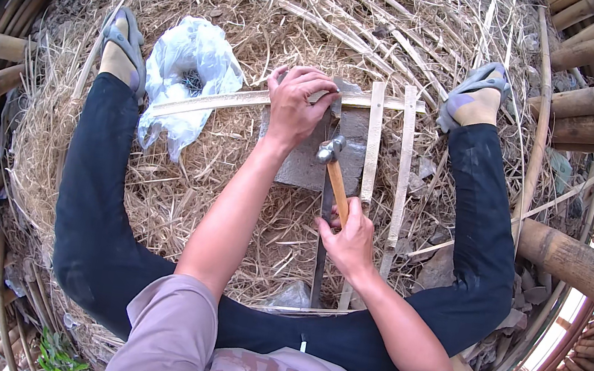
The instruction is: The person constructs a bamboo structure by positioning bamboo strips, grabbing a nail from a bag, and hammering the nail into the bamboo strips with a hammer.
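Observation:
My right hand is wrapped round the wooden handle of a hammer. Its metal head lies just below my left hand, over a dark flat metal bar that runs from a grey block toward my lap. My left hand rests at a pale bamboo strip laid across the block. Thumb and forefinger pinch together there; what they hold is too small to tell. Two more bamboo strips, a nearer one and an outer one, stretch lengthwise on the right and meet the crosswise strip.
A clear plastic bag with small dark pieces inside lies under the strip's left end. Dry straw and loose bamboo strips cover the ground. My outstretched legs flank the work. Thick bamboo poles stand at the right, others at the left.

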Demonstrator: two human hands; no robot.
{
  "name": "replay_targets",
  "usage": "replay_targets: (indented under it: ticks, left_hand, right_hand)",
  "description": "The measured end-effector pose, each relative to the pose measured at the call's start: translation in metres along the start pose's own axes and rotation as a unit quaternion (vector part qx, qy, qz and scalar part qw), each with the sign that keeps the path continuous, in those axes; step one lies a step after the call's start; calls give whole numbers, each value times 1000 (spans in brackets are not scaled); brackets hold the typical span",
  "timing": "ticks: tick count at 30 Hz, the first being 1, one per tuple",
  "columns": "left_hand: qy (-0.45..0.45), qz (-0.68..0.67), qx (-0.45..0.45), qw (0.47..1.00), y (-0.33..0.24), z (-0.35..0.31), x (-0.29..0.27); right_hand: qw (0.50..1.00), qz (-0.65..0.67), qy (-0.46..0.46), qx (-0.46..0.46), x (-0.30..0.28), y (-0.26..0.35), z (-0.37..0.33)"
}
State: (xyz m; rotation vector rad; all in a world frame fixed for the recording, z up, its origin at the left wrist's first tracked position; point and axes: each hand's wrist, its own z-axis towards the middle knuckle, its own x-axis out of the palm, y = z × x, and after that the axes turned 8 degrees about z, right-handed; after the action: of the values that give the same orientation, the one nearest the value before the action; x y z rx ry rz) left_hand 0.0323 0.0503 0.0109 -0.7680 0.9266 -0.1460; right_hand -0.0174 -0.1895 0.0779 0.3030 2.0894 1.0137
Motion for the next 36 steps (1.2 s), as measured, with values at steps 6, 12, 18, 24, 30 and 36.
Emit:
replay_targets:
  ticks: [6,12,18,24,30,36]
  left_hand:
    - [4,-10,1,1000,1,0,2]
    - [-2,2,14,1000,2,0,1]
    - [-5,3,17,1000,2,-1,2]
    - [-14,8,17,1000,5,-2,4]
    - [-27,2,16,1000,1,-3,4]
    - [-20,1,12,1000,0,-1,3]
  right_hand:
    - [1000,-8,4,4,1,-5,1]
    - [1000,-1,3,-1,1,-3,0]
    - [1000,-4,13,9,-1,0,1]
    - [999,-10,-40,-27,-2,1,2]
    - [996,25,-76,-49,-12,9,4]
    - [997,5,-69,-25,-6,6,3]
